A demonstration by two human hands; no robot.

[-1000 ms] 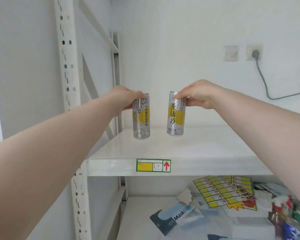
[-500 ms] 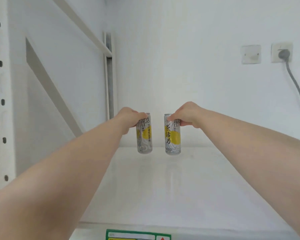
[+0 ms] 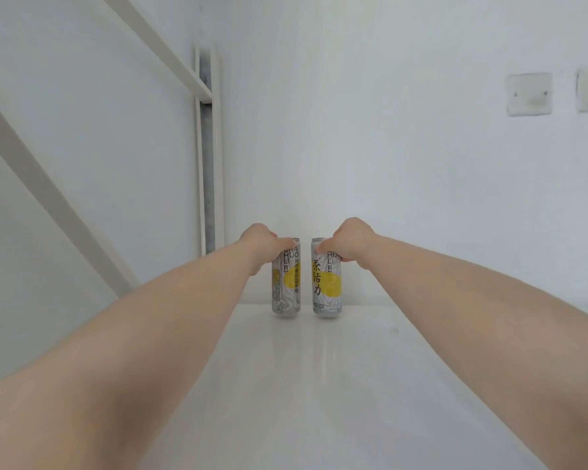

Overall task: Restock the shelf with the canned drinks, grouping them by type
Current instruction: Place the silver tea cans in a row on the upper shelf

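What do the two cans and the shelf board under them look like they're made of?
The left can and right can are probably thin aluminium: slim drawn shape, silvery sheen under the printed grey-and-yellow label. The shelf board is glossy white, perhaps painted metal or laminate; it faintly mirrors the cans.

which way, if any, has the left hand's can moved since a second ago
Yes: the silver-and-yellow can in the left hand has gone deeper over the shelf, toward the back wall.

The white shelf (image 3: pixel 319 401) bears left can (image 3: pixel 287 293) beside right can (image 3: pixel 326 290), both upright.
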